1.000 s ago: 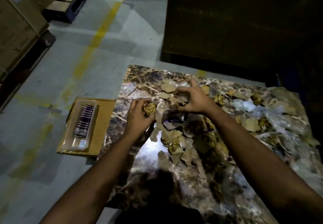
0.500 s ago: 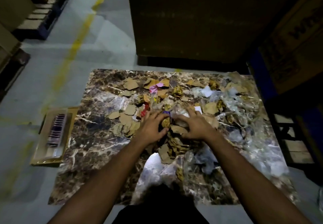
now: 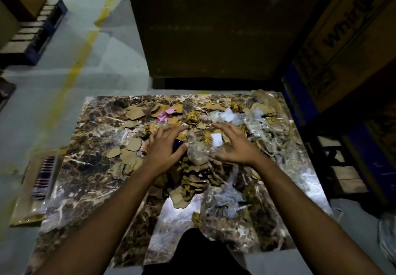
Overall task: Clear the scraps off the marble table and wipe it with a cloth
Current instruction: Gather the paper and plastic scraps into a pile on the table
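I think this is a warehouse or storeroom. The floor (image 3: 120, 45) is bare grey concrete with a yellow painted line (image 3: 80, 60) far off to the left of my left hand (image 3: 166, 148). A wooden pallet (image 3: 32, 36) sits even further left. A big brown cardboard box (image 3: 205, 28) stands past my hands, and another printed box (image 3: 347, 34) is stacked up to the right of my right hand (image 3: 235, 146)

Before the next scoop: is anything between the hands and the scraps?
Nothing visible. The left hand and right hand are spread open directly over the scraps mid-table, with no other object between them.
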